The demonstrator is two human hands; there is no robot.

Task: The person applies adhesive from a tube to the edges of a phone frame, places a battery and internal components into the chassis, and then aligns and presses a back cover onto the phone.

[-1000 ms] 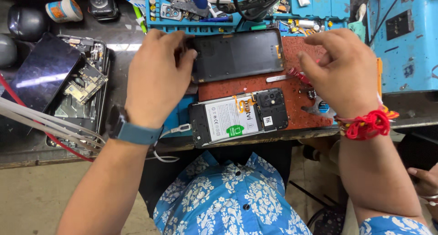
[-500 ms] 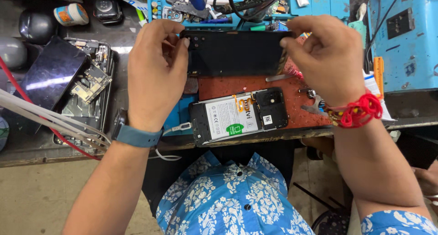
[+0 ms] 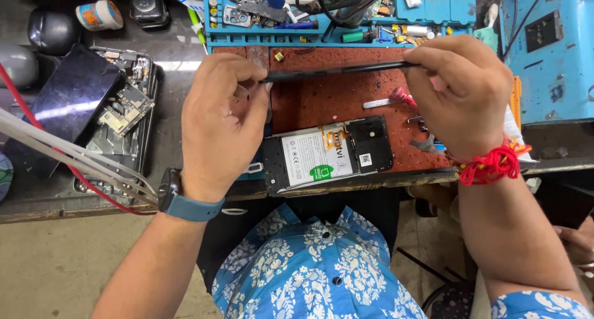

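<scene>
Both my hands hold a thin black phone panel [image 3: 337, 71] edge-on above a red-brown work mat [image 3: 328, 99]. My left hand [image 3: 219, 124], with a blue watch on its wrist, pinches the panel's left end. My right hand [image 3: 461, 93], with a red thread band at the wrist, grips the right end. Below the panel, an opened phone body [image 3: 328, 153] lies on the mat with its white battery and black board cover showing.
A blue tool tray [image 3: 337, 12] with small parts sits at the back. Another dismantled phone [image 3: 117, 118] and a dark screen [image 3: 71, 99] lie at left, with red and white cables [image 3: 68, 155] across them. Metal tweezers [image 3: 387, 101] rest on the mat. A blue box [image 3: 547, 53] stands right.
The black panel, lying flat under my hands a second ago, has been lifted and tilted until only its thin edge shows. Both hands rose with it.
</scene>
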